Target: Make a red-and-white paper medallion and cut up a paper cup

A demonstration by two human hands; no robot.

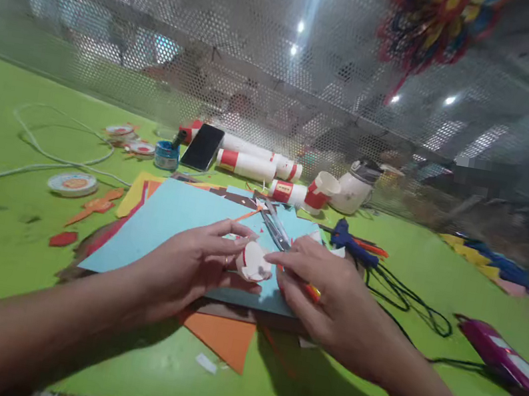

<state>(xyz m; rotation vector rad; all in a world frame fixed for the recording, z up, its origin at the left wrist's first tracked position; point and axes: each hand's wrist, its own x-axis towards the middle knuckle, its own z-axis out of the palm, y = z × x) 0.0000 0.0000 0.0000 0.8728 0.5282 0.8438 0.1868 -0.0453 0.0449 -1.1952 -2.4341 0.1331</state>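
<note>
My left hand (204,255) grips a small white paper cup piece (253,262) with a ragged rim, its fingers curved around the left side and underneath. On the opposite side, my right hand (323,285) has its index fingertip at the cup's rim. A bit of something orange and yellow (313,293) shows under the right fingers; most of it is hidden by the hand. Both hands are above a sheet of light blue paper (153,227). Metal scissors (277,227) lie open on the paper just behind the cup.
Behind stand a paper cup (321,192), cup stacks (247,165), a phone (203,147), a blue jar (167,155) and a white jug (355,187). A blue glue gun (353,243) with black cord lies right, beyond it a magenta device (504,356). Orange paper (221,336) pokes out in front.
</note>
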